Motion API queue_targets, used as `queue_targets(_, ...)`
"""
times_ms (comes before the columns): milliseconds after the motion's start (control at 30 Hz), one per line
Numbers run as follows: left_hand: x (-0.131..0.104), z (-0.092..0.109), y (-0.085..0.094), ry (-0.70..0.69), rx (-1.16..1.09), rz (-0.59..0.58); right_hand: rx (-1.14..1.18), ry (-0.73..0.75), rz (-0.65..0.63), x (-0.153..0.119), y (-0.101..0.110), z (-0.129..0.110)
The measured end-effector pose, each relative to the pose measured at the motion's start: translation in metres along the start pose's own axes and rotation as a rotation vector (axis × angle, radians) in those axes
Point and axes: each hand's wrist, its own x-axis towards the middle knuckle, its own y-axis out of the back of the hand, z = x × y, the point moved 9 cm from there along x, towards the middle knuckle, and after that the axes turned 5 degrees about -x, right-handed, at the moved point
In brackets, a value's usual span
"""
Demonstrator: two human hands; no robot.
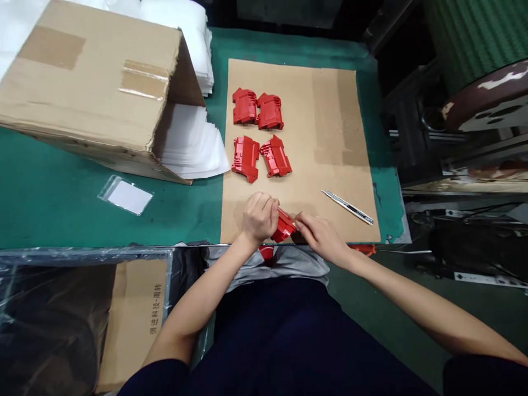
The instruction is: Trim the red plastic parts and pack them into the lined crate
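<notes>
Fingers of our left hand [259, 217] grip a red part [282, 227], with 4 loose red parts [246, 157] beyond them. We should brace it firmly; our right hand [322, 235], fingers closed at the gripped part's right end, calls for gentle pressure, clear of the utility knife [347, 207] beyond.

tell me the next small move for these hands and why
Probably work the right hand slightly along the edge of the held red part, since the left hand grips it and the right fingers are at its right end.
</notes>
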Motion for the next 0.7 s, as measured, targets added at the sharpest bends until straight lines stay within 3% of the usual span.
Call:
queue_targets(367, -0.003, -0.005, -0.010, 0.043, 0.019, -0.075, -0.124, -0.144, -0.063, -0.002, -0.005, 0.005)
queue_targets(533, 0.008, -0.011, -0.008, 0.114, -0.114, -0.242, -0.180, -0.209, -0.198, 0.003, -0.015, 0.008)
queue_targets(567, 0.007, -0.012, -0.002, 0.180, -0.143, -0.236, -0.175, -0.220, -0.208, 0.001, -0.017, 0.006)
queue_targets(633, -0.007, -0.017, 0.018, 0.433, -0.188, -0.103, -0.140, -0.277, -0.177, -0.008, -0.021, 0.001)
queue_targets(700, -0.045, -0.022, 0.035, 0.768, -0.275, 0.090, -0.064, -0.358, -0.081, -0.021, -0.027, -0.007)
